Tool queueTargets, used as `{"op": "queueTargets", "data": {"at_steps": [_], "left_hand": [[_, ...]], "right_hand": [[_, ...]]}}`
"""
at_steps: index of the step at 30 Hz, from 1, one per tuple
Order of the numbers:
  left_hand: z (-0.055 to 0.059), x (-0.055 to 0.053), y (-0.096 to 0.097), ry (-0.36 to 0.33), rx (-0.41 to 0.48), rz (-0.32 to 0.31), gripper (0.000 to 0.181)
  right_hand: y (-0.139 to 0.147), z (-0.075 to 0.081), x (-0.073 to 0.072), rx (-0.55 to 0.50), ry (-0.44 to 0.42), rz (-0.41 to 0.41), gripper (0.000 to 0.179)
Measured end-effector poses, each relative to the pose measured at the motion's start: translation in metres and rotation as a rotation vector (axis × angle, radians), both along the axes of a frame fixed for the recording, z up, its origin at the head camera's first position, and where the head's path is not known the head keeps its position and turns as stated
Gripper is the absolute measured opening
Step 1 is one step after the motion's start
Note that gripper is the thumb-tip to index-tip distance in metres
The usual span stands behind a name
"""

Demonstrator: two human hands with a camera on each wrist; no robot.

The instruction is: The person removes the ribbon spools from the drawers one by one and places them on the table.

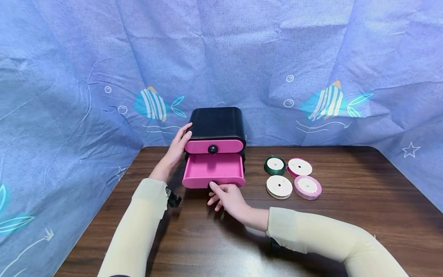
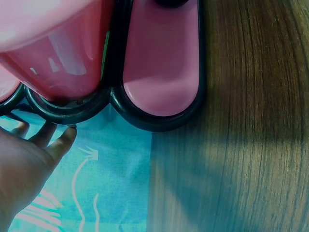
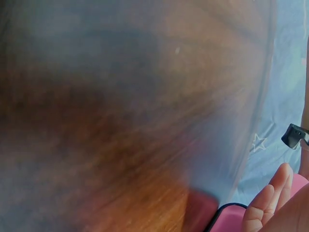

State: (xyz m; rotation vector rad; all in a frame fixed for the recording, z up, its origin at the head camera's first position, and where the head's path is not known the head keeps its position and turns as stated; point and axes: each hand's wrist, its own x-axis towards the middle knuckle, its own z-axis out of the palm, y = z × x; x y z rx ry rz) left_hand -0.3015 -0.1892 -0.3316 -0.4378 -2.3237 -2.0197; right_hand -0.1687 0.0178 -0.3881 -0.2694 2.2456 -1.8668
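Observation:
A black box (image 1: 217, 123) with pink drawers stands at the back of the table. Its top drawer (image 1: 197, 146) is closed, with a round black knob (image 1: 212, 149). Below it, the middle drawer (image 1: 195, 183) is pulled out and has a bare pink inside. The left wrist view shows a closed bottom drawer (image 2: 161, 67). My left hand (image 1: 175, 149) touches the box's left side with its fingers extended. My right hand (image 1: 232, 201) pinches the middle drawer's knob, which is mostly hidden by the thumb and fingers.
Right of the box lie several ribbon spools: dark green (image 1: 275, 165), deep pink (image 1: 299, 167), white (image 1: 279, 187) and light pink (image 1: 307, 187). The brown wooden table (image 1: 194, 238) ends at a blue fish-print cloth (image 1: 242, 57) behind.

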Motion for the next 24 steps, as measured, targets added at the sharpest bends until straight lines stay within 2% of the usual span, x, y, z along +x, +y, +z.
{"op": "queueTargets", "data": {"at_steps": [6,9,14,21,24], "left_hand": [[0.02,0.018,0.006,-0.018,0.013,-0.015,0.054],[0.02,0.019,0.006,-0.021,0.011,-0.013,0.054],[0.018,0.018,0.006,-0.025,0.001,-0.009,0.054],[-0.002,-0.002,-0.001,-0.01,0.009,0.0,0.053],[-0.005,-0.005,-0.001,0.005,-0.009,0.007,0.053]], "right_hand": [[0.0,0.0,-0.008,-0.009,0.018,-0.029,0.053],[0.001,0.001,-0.015,0.012,0.018,-0.051,0.054],[0.0,0.002,-0.028,0.036,0.022,-0.069,0.054],[-0.002,0.002,-0.041,0.046,0.026,-0.07,0.055],[-0.002,0.003,-0.045,0.047,0.027,-0.071,0.056]]}}
